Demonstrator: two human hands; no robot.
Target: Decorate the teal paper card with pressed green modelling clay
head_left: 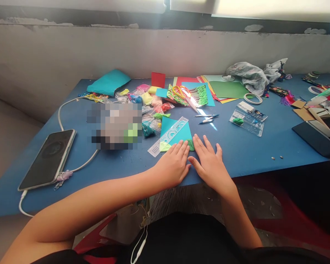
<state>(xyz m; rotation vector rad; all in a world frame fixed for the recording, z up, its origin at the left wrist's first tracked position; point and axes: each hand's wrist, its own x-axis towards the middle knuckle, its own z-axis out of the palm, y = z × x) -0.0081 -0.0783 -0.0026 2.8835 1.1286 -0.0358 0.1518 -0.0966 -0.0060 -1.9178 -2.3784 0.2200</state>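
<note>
A small turquoise card [178,135] lies near the table's front edge. Along its near edge runs a strip of clay-like material, light green [165,146] at the left and darker green [191,145] at the right. My left hand [174,163] lies flat with its fingertips over that strip, covering its middle. Beside it, my right hand [211,159] rests with fingers spread, its fingertips at the card's right corner. A clear stencil ruler [169,136] lies slantwise across the card. Neither hand grips anything that I can see.
Behind the card are bags of coloured clay [150,128], scissors [185,97], pens [207,119] and coloured paper [228,90]. A phone [48,159] with a cable lies left, near a blurred patch. Tape [252,98] and clear plastic cases [247,121] sit to the right.
</note>
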